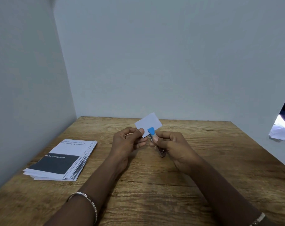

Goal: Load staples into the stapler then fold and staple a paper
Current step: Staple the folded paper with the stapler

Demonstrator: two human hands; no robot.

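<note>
A small folded white paper point(149, 123) is held up above the middle of the wooden table point(154, 185). My left hand point(127, 142) pinches its lower left corner between thumb and fingers. My right hand point(176, 147) grips a small stapler point(154, 139) with a blue tip and a metal body. The stapler's blue tip lies over the paper's lower edge. Its metal rear end sticks out below my right thumb. No loose staples are visible.
A stack of printed sheets point(63, 160) with a dark band lies on the table's left side, close to the left wall. Walls close in the table at the back and left. Crumpled white paper point(280, 132) shows at the right edge.
</note>
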